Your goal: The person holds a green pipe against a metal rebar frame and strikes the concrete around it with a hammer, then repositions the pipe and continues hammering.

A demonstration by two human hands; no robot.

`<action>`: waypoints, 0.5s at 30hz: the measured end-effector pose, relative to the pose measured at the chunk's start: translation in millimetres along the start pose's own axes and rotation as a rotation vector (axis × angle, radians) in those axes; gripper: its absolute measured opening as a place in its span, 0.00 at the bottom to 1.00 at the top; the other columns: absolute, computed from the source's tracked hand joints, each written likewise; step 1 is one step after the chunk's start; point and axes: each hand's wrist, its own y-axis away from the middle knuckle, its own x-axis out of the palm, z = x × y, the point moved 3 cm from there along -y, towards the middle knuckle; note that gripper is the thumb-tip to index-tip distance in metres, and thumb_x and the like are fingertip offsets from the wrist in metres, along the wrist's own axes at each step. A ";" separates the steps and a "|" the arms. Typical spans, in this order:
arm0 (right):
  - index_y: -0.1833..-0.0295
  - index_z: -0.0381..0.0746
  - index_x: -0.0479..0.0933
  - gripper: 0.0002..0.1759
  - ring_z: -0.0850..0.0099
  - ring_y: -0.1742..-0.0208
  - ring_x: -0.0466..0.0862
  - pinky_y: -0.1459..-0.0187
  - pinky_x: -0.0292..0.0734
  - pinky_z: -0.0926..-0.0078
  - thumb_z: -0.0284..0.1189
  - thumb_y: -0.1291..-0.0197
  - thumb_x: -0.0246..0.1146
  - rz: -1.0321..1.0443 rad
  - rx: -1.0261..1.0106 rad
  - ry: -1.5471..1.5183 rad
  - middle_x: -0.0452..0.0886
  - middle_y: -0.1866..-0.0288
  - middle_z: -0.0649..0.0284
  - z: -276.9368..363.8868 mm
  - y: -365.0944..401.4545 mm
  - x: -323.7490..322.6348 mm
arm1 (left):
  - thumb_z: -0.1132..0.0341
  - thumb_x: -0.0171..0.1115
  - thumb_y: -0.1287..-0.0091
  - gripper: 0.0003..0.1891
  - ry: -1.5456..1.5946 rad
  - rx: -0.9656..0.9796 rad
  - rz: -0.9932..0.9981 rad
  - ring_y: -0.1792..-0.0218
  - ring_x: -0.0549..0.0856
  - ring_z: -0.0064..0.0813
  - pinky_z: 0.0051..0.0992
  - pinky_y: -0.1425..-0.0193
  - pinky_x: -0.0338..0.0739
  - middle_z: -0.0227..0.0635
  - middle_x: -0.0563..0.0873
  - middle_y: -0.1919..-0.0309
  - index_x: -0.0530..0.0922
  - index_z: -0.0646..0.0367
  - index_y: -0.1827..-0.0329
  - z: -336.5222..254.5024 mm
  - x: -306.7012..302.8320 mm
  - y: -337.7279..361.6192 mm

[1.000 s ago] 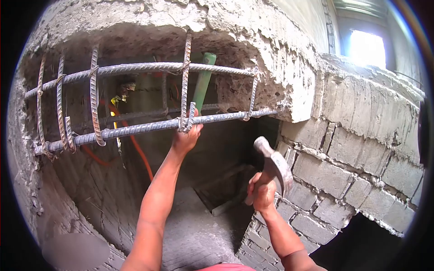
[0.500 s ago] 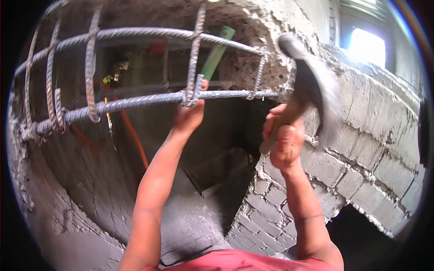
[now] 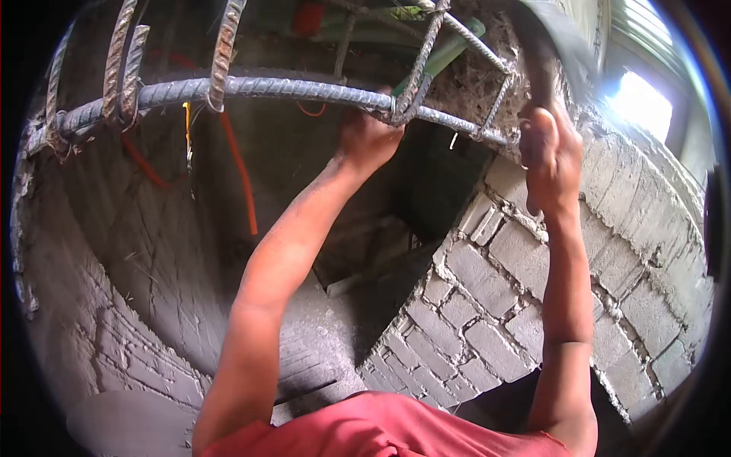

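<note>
My left hand is closed just below the long horizontal rebar, close to where a bent stirrup crosses it. A green tool or bar slants up to the right behind the rebar, its lower end running toward that hand. The fingers are partly hidden, but the hand appears wrapped round this green piece. My right hand grips the handle of a hammer, held upright at the right end of the rebar. The hammer's head is blurred and partly cut off at the top edge.
Rusty stirrups hang round the rebar at the left. A block wall with rough mortar runs down the right side. Behind the bars hang an orange tube and a thin yellow piece. Rough concrete lies behind the green piece.
The view has shifted, so the rebar sits higher. Both hands appear farther right and up in the view, and the hammer has risen toward the top edge. Both hands keep their holds.
</note>
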 end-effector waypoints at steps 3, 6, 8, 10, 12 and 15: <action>0.64 0.40 0.73 0.39 0.78 0.77 0.71 0.75 0.67 0.79 0.68 0.34 0.44 -0.178 -0.194 -0.253 0.73 0.72 0.65 25.4 7.4 -13.3 | 0.62 0.64 0.39 0.10 0.037 -0.008 -0.031 0.70 0.83 0.54 0.45 0.68 0.75 0.48 0.81 0.77 0.77 0.59 0.69 -3.5 0.5 -1.6; 0.70 0.38 0.69 0.29 0.72 0.76 0.75 0.74 0.71 0.75 0.53 0.30 0.52 -0.325 -0.487 -0.726 0.73 0.79 0.64 20.8 -0.2 -2.2 | 0.62 0.65 0.39 0.09 0.044 -0.077 -0.052 0.68 0.83 0.54 0.46 0.66 0.76 0.48 0.82 0.75 0.78 0.58 0.68 -10.0 -1.5 2.0; 0.68 0.37 0.70 0.25 0.62 0.77 0.74 0.73 0.70 0.68 0.48 0.27 0.50 -0.294 -0.376 0.032 0.74 0.76 0.58 -9.3 9.2 10.8 | 0.70 0.60 0.32 0.12 0.081 -0.197 0.135 0.53 0.89 0.28 0.30 0.49 0.82 0.33 0.90 0.57 0.84 0.56 0.48 -3.9 3.4 4.8; 0.63 0.33 0.69 0.21 0.51 0.74 0.72 0.68 0.69 0.60 0.41 0.24 0.47 0.071 0.039 0.059 0.73 0.71 0.50 -25.6 -13.9 26.3 | 0.69 0.60 0.31 0.12 0.061 -0.146 0.116 0.54 0.89 0.31 0.32 0.50 0.82 0.35 0.90 0.57 0.84 0.55 0.47 -4.9 3.9 9.7; 0.60 0.35 0.72 0.24 0.60 0.75 0.74 0.70 0.68 0.64 0.46 0.24 0.47 0.082 0.189 -0.084 0.72 0.74 0.56 -34.2 -13.0 23.6 | 0.68 0.60 0.31 0.11 -0.180 -0.004 0.156 0.54 0.89 0.36 0.33 0.52 0.82 0.38 0.90 0.56 0.84 0.55 0.48 -4.7 8.8 5.1; 0.58 0.35 0.74 0.37 0.82 0.76 0.72 0.74 0.66 0.78 0.62 0.28 0.44 -0.068 0.042 -0.217 0.68 0.77 0.69 -14.1 13.6 13.0 | 0.72 0.58 0.31 0.10 -0.027 -0.095 0.129 0.57 0.89 0.39 0.35 0.54 0.82 0.40 0.90 0.60 0.85 0.56 0.52 -7.0 2.9 3.0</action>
